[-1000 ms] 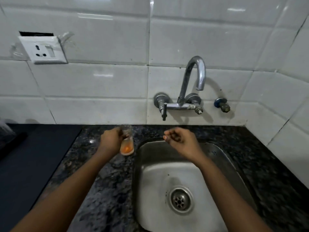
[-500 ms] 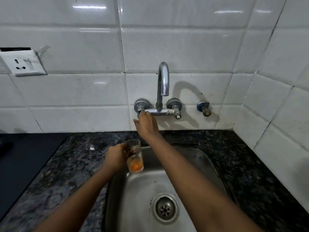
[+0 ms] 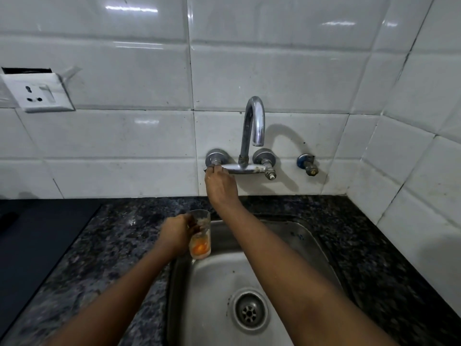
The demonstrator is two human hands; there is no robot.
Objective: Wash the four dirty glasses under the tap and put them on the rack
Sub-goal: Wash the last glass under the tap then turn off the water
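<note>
My left hand (image 3: 175, 233) grips a clear dirty glass (image 3: 200, 236) with orange residue at its bottom, upright over the left rim of the steel sink (image 3: 309, 248). My right hand (image 3: 220, 187) reaches up to the wall tap (image 3: 252, 136), with its fingers closed around the tap's left handle, which is hidden under them. No water is running from the spout. No other glasses and no rack are in view.
A dark speckled stone counter (image 3: 104, 255) surrounds the sink, whose drain (image 3: 249, 313) lies near the bottom. A second small valve (image 3: 308, 164) sticks out of the tiled wall on the right. A wall socket (image 3: 37, 93) is at the left, above a dark flat surface (image 3: 37, 236).
My right hand rose from over the sink to the tap's left handle and grips it. My left hand carried the glass from the counter to the sink's left rim.
</note>
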